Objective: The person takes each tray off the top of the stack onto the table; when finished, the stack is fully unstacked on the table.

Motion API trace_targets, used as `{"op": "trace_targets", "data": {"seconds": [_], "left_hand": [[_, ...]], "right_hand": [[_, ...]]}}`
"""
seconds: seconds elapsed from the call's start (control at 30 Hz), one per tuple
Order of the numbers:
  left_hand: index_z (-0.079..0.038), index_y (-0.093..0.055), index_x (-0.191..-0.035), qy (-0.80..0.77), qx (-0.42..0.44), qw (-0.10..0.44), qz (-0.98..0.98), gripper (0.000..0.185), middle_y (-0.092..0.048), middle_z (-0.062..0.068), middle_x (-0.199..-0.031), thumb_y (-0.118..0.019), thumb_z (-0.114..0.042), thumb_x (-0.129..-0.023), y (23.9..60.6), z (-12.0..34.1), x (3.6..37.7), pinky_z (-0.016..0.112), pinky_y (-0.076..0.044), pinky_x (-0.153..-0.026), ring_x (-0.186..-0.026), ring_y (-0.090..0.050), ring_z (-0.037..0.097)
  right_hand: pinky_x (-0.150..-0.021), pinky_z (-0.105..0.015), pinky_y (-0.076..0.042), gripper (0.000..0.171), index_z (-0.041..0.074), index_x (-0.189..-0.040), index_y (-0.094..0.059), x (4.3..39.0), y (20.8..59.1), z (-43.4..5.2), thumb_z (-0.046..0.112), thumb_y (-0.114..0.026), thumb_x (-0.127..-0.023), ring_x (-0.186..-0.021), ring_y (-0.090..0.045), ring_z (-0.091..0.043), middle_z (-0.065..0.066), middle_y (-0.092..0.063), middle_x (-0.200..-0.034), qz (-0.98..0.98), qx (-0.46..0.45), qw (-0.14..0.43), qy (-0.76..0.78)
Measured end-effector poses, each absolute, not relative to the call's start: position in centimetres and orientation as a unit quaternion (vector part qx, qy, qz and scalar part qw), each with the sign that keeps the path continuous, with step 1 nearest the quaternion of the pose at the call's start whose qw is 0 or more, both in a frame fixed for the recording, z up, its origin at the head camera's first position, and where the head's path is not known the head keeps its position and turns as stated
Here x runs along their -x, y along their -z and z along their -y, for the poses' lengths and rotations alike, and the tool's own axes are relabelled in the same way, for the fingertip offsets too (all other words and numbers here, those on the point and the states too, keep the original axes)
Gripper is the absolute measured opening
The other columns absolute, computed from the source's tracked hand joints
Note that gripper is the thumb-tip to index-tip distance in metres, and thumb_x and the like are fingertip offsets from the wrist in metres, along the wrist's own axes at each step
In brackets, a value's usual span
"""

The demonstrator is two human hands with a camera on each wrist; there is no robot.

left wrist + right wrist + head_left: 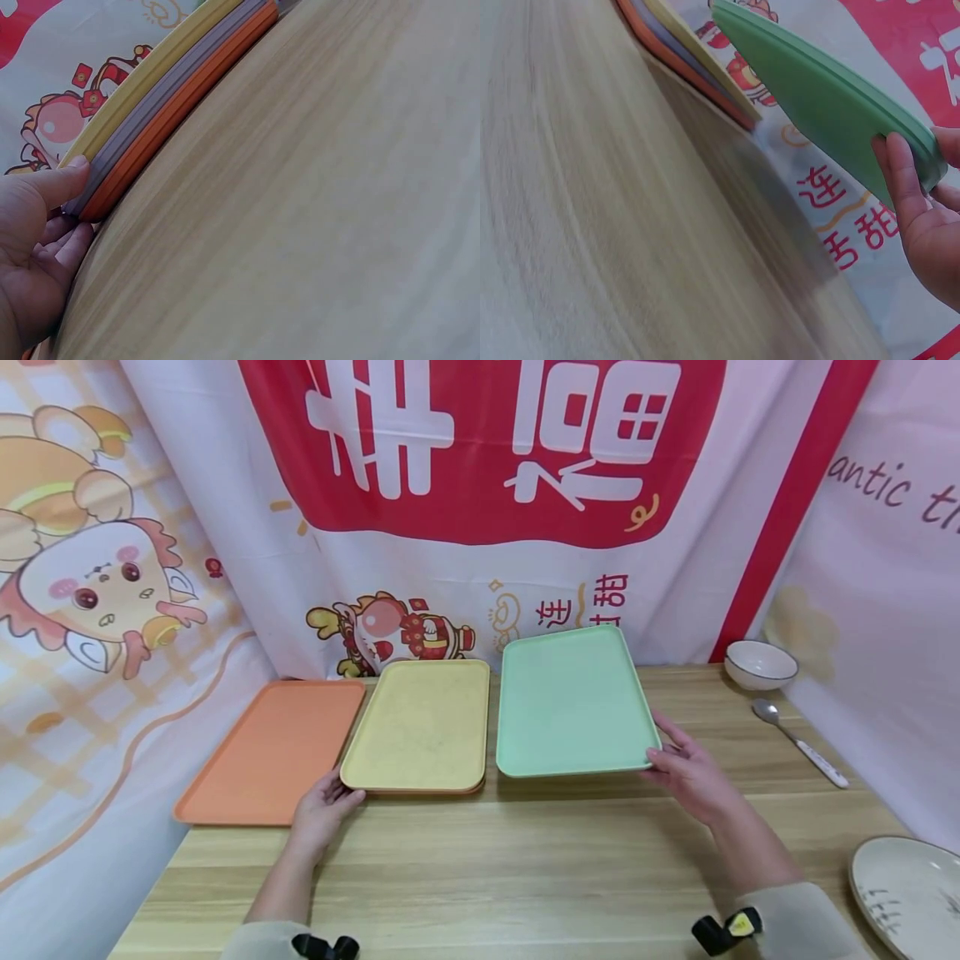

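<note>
My right hand [693,777] holds a light green tray [573,702] by its near right corner, tilted and raised above the table. In the right wrist view its underside shows, with fingers against it. My left hand [324,814] grips the near left corner of a tray stack, thumb at the upper rim and fingers low at the corner. On top lies a yellow tray [420,727]; the left wrist view shows a purple tray [124,140] and an orange tray [135,165] under it. Left of the stack, another orange tray [277,752] lies flat.
A white bowl [759,667] stands at the far right corner, with a spoon [798,743] in front of it. A patterned plate [911,893] sits at the near right edge. Printed cloths [480,577] hang behind and beside the wooden table [480,877].
</note>
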State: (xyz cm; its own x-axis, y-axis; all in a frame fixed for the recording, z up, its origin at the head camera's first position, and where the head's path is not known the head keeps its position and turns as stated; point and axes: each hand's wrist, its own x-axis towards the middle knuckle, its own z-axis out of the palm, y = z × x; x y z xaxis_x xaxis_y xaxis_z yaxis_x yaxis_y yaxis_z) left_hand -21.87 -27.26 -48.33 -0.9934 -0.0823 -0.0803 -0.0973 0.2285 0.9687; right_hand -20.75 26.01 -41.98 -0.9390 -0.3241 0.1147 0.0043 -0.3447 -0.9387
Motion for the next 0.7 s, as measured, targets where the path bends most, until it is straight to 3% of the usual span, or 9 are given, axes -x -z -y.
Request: {"op": "trace_targets", "data": {"seconds": [0.17,0.27,0.33,0.53,0.7], "left_hand": [[0.005,-0.023,-0.152,-0.619,0.044,-0.009,-0.784,0.078,-0.029,0.031,-0.154,-0.069,-0.013,-0.092,48.7,27.3,21.8,0.023,-0.042,-0.11,-0.144,-0.031,0.041],[0.008,-0.026,-0.15,-0.623,0.038,-0.028,-0.781,0.081,-0.031,0.034,-0.152,-0.073,-0.016,-0.089,48.8,27.2,21.8,0.034,-0.042,-0.113,-0.141,-0.034,0.044],[0.007,-0.026,-0.15,-0.624,0.038,-0.029,-0.78,0.08,-0.031,0.034,-0.152,-0.072,-0.015,-0.089,48.9,27.3,21.9,0.031,-0.043,-0.112,-0.141,-0.034,0.043],[0.004,-0.023,-0.153,-0.622,0.057,-0.004,-0.781,0.074,-0.029,0.029,-0.155,-0.066,-0.007,-0.093,48.6,27.2,22.0,-0.002,-0.041,-0.092,-0.144,-0.031,0.038],[0.003,-0.023,-0.153,-0.621,0.058,-0.002,-0.782,0.072,-0.03,0.028,-0.155,-0.064,-0.006,-0.094,48.4,27.2,22.0,-0.005,-0.039,-0.086,-0.145,-0.032,0.037]], "right_hand": [[-0.084,-0.026,-0.061,0.069,0.01,-0.158,-0.009,20.9,42.9,-26.7,0.001,-0.047,-0.101,-0.094,-0.068,-0.011,0.003,-0.07,-0.107,-0.605,0.116,0.107,0.78],[-0.085,-0.026,-0.061,0.073,0.003,-0.157,-0.003,21.0,43.4,-26.9,0.003,-0.049,-0.101,-0.094,-0.067,-0.01,0.003,-0.069,-0.105,-0.62,0.095,0.113,0.771],[-0.085,-0.026,-0.06,0.073,0.002,-0.157,-0.003,21.2,43.8,-27.0,0.002,-0.05,-0.1,-0.094,-0.067,-0.01,0.004,-0.069,-0.106,-0.621,0.092,0.115,0.77],[-0.086,-0.026,-0.06,0.07,0.005,-0.157,-0.008,22.0,45.1,-26.7,0.001,-0.049,-0.1,-0.097,-0.068,-0.01,0.004,-0.07,-0.108,-0.618,0.107,0.124,0.769],[-0.085,-0.023,-0.06,0.074,0.001,-0.156,-0.002,22.8,45.5,-26.1,0.003,-0.05,-0.101,-0.097,-0.067,-0.008,0.007,-0.068,-0.108,-0.637,0.089,0.131,0.754]]}}
